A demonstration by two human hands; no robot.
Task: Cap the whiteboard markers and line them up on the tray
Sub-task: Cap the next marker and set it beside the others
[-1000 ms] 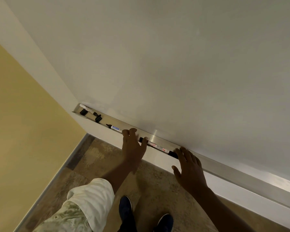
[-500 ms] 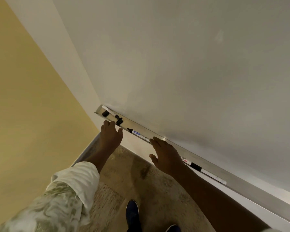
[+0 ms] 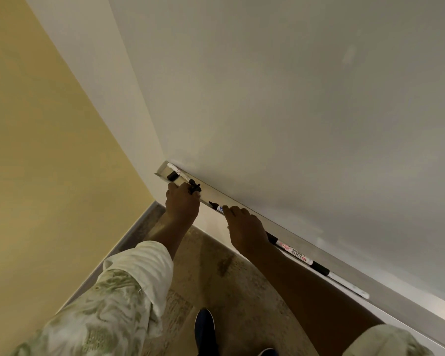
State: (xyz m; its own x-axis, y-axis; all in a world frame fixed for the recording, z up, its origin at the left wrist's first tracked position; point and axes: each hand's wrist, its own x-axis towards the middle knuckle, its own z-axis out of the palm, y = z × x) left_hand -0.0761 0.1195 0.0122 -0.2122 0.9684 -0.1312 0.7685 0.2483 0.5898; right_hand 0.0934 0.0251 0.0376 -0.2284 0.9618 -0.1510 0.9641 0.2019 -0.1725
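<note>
An aluminium tray (image 3: 244, 204) runs under the whiteboard. At its far left end lies an uncapped white marker (image 3: 177, 171), with a loose black cap (image 3: 172, 176) beside it. My left hand (image 3: 181, 205) pinches a second black cap (image 3: 195, 188) that sits on the tray. My right hand (image 3: 246, 227) closes over the body of an uncapped blue-label marker (image 3: 217, 207); only its black tip and a bit of label show. Further right, end to end, lie a capped red-label marker (image 3: 292, 251) and another capped white marker (image 3: 344, 284).
The whiteboard (image 3: 306, 111) fills the upper right. A yellow wall (image 3: 36, 150) stands on the left, meeting the board's wall in a corner just beyond the tray's end. Below are a speckled floor (image 3: 237, 286) and my dark shoe (image 3: 204, 327).
Both hands have slid left along the tray. My left hand went from the tray's edge to the black cap. My right hand left the red-label marker and reached the blue-label one.
</note>
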